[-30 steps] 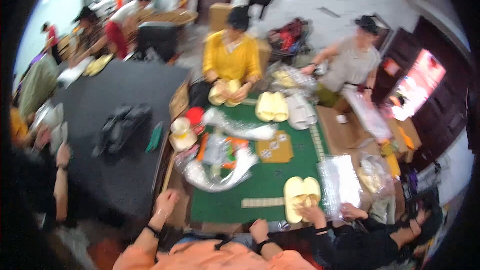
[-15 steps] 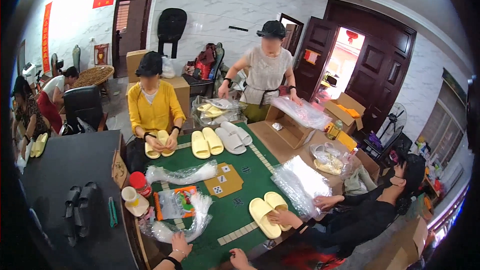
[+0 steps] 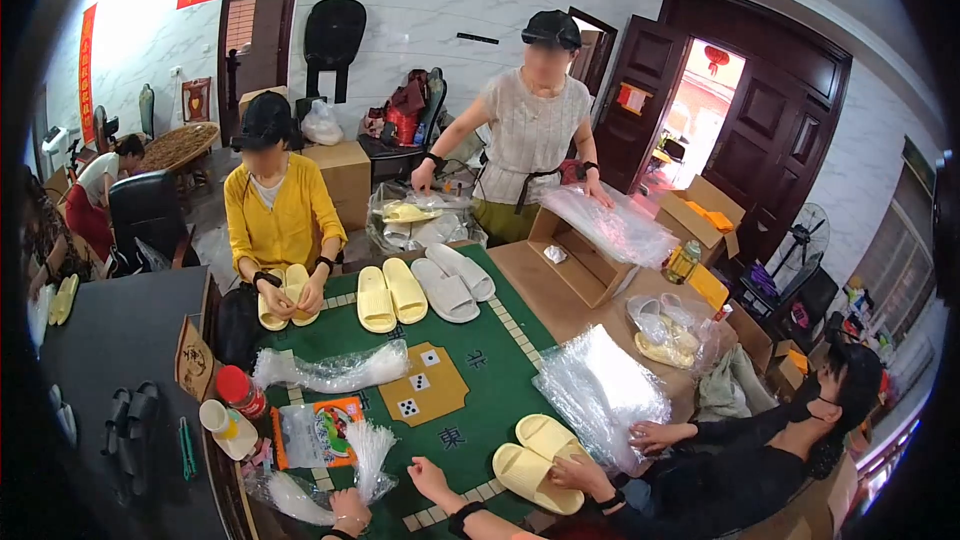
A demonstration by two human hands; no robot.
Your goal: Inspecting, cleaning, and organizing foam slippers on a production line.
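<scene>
Green tabletop [image 3: 500, 365]: bundled thin white strands [image 3: 372, 452] run lengthwise beyond nearer left hand [image 3: 350, 513], grip unclear; right hand [image 3: 430, 481] empty, half-curled.

L hand [image 3: 350, 512] low at btm edge, fingers pointing up, grip unclear. R hand [image 3: 430, 480] apart from it, a bit higher, fingers loosely bent; R forearm [image 3: 495, 525] slants in from btm edge.

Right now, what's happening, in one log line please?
left hand: beside white strip bundle | right hand: over green mat, nothing visibly held | nearby: orange-edged packet
</scene>
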